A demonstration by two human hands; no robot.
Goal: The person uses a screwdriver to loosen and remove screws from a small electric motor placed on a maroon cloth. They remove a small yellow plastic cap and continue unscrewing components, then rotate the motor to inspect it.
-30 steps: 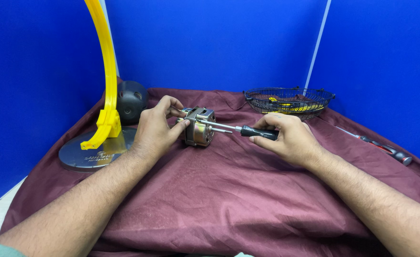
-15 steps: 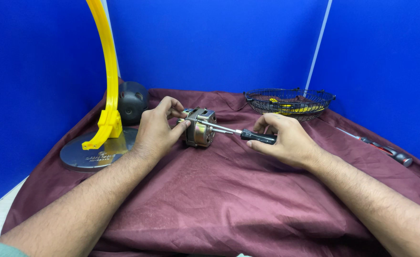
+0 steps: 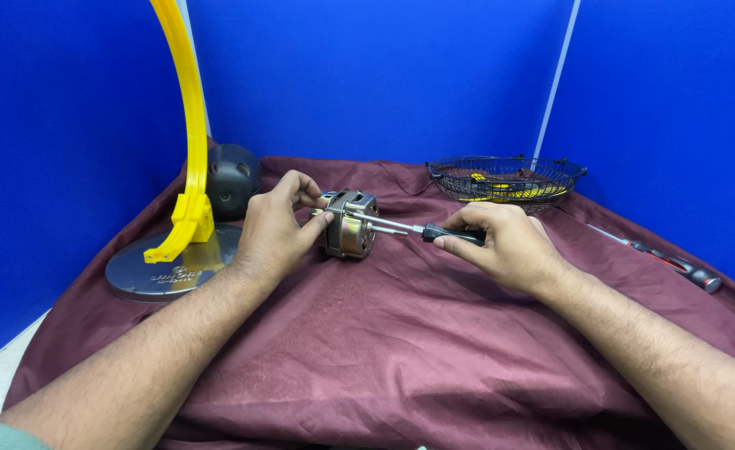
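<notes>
The small electric motor [image 3: 349, 225] lay on its side near the middle of the maroon cloth [image 3: 401, 350], its metal shaft pointing toward our right. We had our left hand [image 3: 274, 227] wrapped around its far end, thumb pressed on the near face and fingers curled over the top, so the body was held down against the cloth. Our right hand [image 3: 501, 244] gripped the black handle of a screwdriver [image 3: 421, 229], fingers closed tight around it, with the blade reaching left to the upper edge of the motor's casing — whether the tip sat in a screw head we could not tell.

Our judgement was that the tip could slip off, since the blade came in at a shallow angle and the motor rested on soft, wrinkled fabric; a slip might jab the left thumb or roll the motor.

Beside the left hand stood a round grey metal base [image 3: 167, 265] with a curved yellow arm [image 3: 185, 125] rising from it, a dark rounded housing [image 3: 232, 179] behind. Farther right sat a wire basket [image 3: 507, 177], and a second screwdriver [image 3: 672, 262] lay well apart near the cloth's edge.
</notes>
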